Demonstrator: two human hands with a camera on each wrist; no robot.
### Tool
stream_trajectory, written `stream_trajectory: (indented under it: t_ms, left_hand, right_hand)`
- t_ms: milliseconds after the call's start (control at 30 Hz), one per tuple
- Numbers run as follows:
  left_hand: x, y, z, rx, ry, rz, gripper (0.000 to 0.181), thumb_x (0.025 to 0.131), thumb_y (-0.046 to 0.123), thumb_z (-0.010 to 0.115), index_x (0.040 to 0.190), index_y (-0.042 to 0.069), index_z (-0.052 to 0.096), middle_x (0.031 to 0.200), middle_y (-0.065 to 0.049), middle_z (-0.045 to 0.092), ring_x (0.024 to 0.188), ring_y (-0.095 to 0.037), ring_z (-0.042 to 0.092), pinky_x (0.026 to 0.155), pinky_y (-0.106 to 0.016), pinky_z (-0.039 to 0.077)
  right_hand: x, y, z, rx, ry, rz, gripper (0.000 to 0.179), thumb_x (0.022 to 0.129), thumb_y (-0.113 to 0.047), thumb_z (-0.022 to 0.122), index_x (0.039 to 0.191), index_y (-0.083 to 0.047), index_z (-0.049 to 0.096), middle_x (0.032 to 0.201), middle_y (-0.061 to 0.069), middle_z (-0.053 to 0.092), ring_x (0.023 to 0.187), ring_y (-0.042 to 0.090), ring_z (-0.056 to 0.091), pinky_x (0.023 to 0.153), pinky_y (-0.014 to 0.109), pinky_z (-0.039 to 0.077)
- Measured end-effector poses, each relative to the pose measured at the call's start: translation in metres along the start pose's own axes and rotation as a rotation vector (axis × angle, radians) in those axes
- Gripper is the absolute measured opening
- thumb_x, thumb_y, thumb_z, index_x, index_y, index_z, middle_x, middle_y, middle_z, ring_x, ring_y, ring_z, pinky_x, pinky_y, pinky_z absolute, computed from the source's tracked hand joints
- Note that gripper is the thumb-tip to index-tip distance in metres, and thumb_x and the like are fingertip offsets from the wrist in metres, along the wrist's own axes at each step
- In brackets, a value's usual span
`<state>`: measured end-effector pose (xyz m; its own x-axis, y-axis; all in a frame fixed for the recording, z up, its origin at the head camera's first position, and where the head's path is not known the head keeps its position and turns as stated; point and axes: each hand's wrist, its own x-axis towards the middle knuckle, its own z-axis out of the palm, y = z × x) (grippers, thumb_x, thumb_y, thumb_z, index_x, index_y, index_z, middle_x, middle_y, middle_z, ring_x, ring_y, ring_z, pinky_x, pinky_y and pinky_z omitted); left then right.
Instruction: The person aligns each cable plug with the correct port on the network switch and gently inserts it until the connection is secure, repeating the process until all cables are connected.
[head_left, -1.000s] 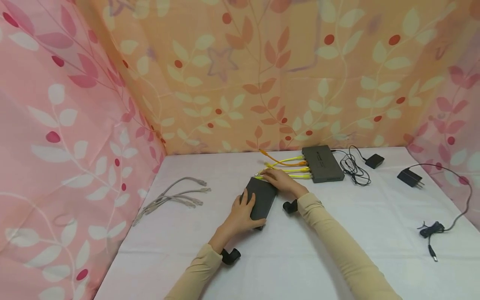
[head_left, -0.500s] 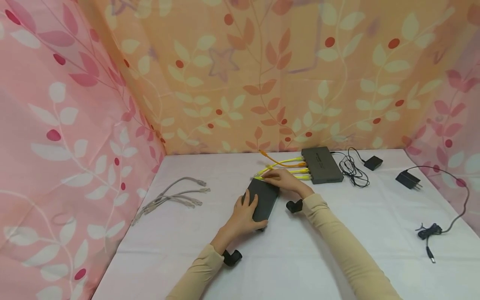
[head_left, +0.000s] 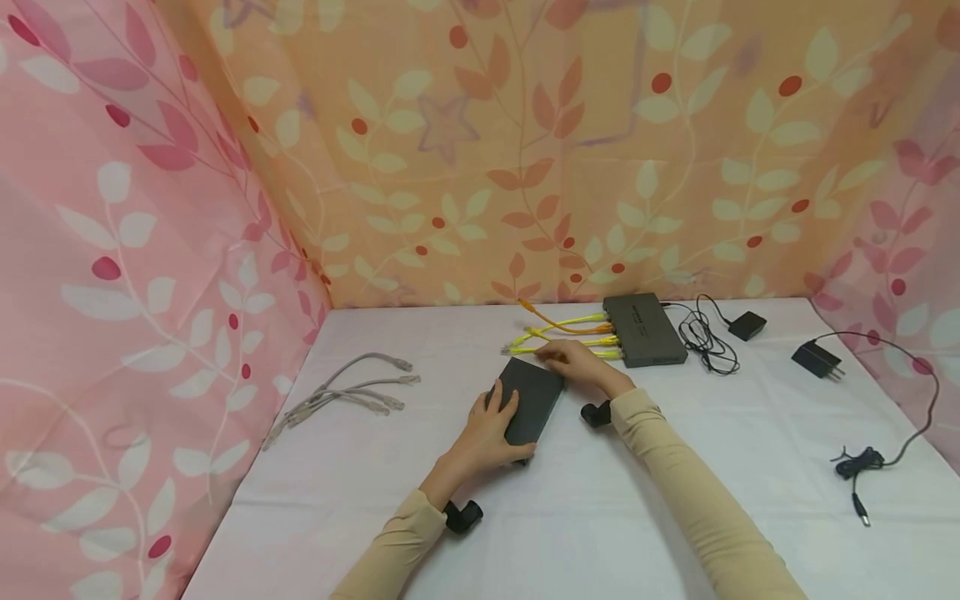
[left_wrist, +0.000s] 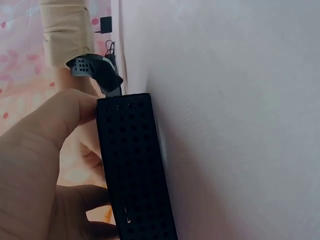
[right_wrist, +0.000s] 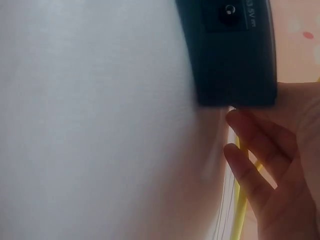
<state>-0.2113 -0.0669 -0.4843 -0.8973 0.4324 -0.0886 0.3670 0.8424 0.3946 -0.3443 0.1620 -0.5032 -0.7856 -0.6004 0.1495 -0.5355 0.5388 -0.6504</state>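
My left hand (head_left: 483, 429) grips a dark network switch (head_left: 534, 396) on the white table, fingers over its top and thumb at its near end. In the left wrist view, the left thumb lies at the corner of the switch's perforated face (left_wrist: 132, 150). My right hand (head_left: 573, 362) is at the switch's far right corner, close to the yellow network cables (head_left: 517, 343). From the right wrist, two bent fingers (right_wrist: 247, 177) show just past the switch's end, beside its power socket (right_wrist: 230, 11). The right thumb is mostly hidden behind the switch, so any grip there is unclear.
A second network switch (head_left: 645, 329) at the back has yellow cables and an orange cable (head_left: 562, 325) in it. Its black power adapter (head_left: 747, 326) lies beside it. Another adapter (head_left: 817, 358) with a cord is at right. Several grey cables (head_left: 337, 396) lie left.
The held switch has shifted slightly right and turned a little clockwise. My right hand has moved slightly right, uncovering more of the yellow cable ends. My left hand keeps its grip.
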Motion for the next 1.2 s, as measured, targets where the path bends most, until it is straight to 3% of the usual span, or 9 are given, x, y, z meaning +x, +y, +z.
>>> stream_trajectory:
  t_ms: [133, 367, 633, 933, 1200]
  left_hand:
    - [0.003, 0.002, 0.001, 0.005, -0.023, 0.037, 0.091, 0.078, 0.059, 0.062, 0.147, 0.014, 0.024, 0.154, -0.017, 0.005, 0.136, -0.046, 0.015, 0.102, -0.057, 0.03]
    - [0.013, 0.007, 0.002, 0.013, -0.039, 0.071, 0.09, 0.078, 0.059, 0.062, 0.147, 0.016, 0.024, 0.155, -0.015, 0.006, 0.138, -0.042, 0.014, 0.104, -0.056, 0.028]
    - [0.021, 0.012, 0.001, -0.013, -0.047, 0.09, 0.089, 0.078, 0.056, 0.064, 0.147, 0.016, 0.026, 0.155, -0.014, 0.008, 0.138, -0.042, 0.014, 0.104, -0.055, 0.028]
    - [0.031, 0.013, 0.001, -0.023, -0.047, 0.103, 0.09, 0.077, 0.056, 0.066, 0.146, 0.016, 0.026, 0.155, -0.014, 0.008, 0.139, -0.042, 0.012, 0.105, -0.055, 0.027]
    - [0.037, 0.013, -0.002, 0.029, -0.084, 0.145, 0.09, 0.08, 0.056, 0.062, 0.148, 0.014, 0.022, 0.154, -0.017, 0.004, 0.14, -0.041, -0.001, 0.112, -0.054, 0.006]
  right_hand:
    - [0.0, -0.002, 0.0, 0.005, 0.005, 0.01, 0.029, 0.094, -0.01, 0.053, 0.122, -0.003, 0.059, 0.12, 0.014, 0.06, 0.108, 0.029, 0.058, 0.089, 0.044, 0.047]
    - [0.001, -0.004, -0.002, 0.109, 0.006, 0.01, 0.03, 0.094, -0.012, 0.054, 0.122, -0.003, 0.059, 0.117, 0.013, 0.063, 0.105, 0.027, 0.059, 0.089, 0.042, 0.047]
    - [0.0, -0.001, -0.008, 0.11, 0.075, 0.013, 0.024, 0.094, -0.019, 0.055, 0.112, -0.006, 0.066, 0.108, 0.008, 0.067, 0.098, 0.023, 0.061, 0.086, 0.042, 0.048]
    - [-0.013, -0.004, -0.023, 0.079, 0.089, 0.096, 0.023, 0.095, -0.023, 0.053, 0.107, -0.01, 0.067, 0.103, 0.006, 0.067, 0.095, 0.021, 0.062, 0.085, 0.04, 0.049]
    - [-0.038, -0.008, -0.048, -0.007, 0.156, 0.126, 0.024, 0.094, -0.022, 0.055, 0.109, -0.006, 0.066, 0.099, 0.008, 0.069, 0.092, 0.022, 0.063, 0.081, 0.041, 0.05]
